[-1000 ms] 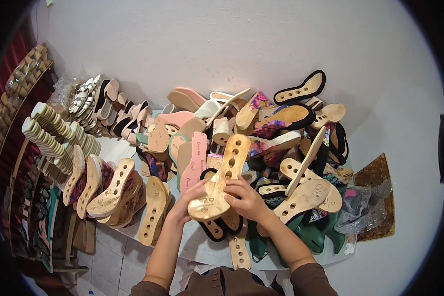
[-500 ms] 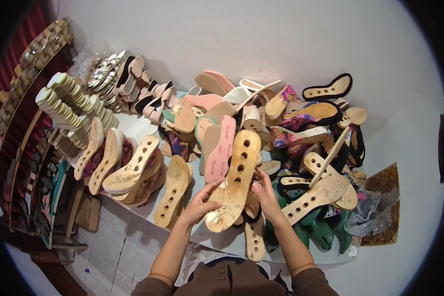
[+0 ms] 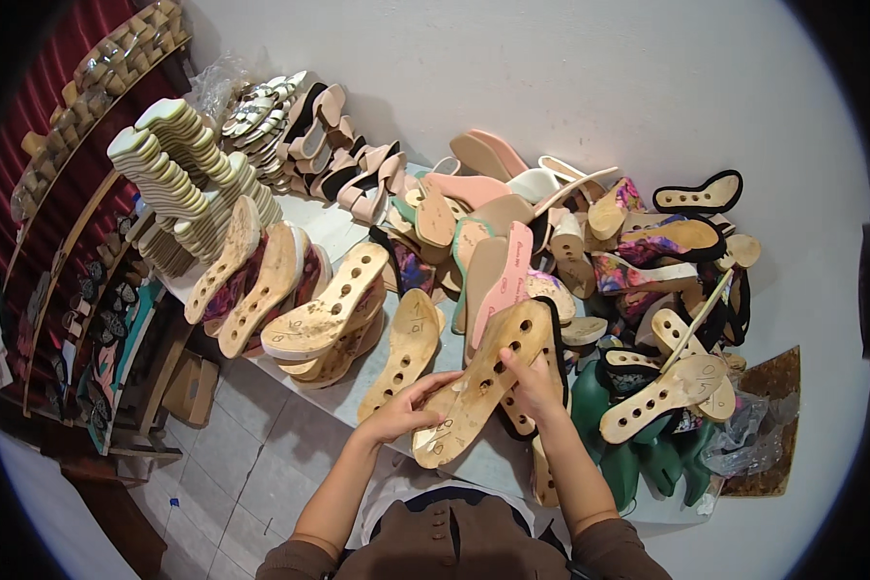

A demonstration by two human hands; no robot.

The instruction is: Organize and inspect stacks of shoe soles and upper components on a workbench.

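Over the front of the table I hold a wooden shoe sole point(image 3: 483, 377) with a row of round holes and handwriting near one end. My left hand point(image 3: 408, 411) grips its lower left edge. My right hand point(image 3: 536, 387) closes on its right edge, thumb on the face beside the holes. Part of a black-edged sole point(image 3: 554, 360) with holes shows behind it. A pink insole point(image 3: 501, 285) lies just beyond. Left of my hands another wooden sole point(image 3: 403, 353) rests on the table, near a stack of wooden-bottomed wedge sandals point(image 3: 329, 314).
A heap of colourful wedge sandals point(image 3: 648, 261) covers the right of the table point(image 3: 309, 220). Green shoe lasts point(image 3: 638, 464) and clear plastic point(image 3: 744, 435) lie at its right front. Stacked pale soles point(image 3: 169, 174) stand at the back left, by shelves point(image 3: 97, 87) of shoe parts.
The wooden sole has tilted, its upper end swinging right and down. My right thumb has moved onto its face. The view has shifted, so the table's contents appear farther right.
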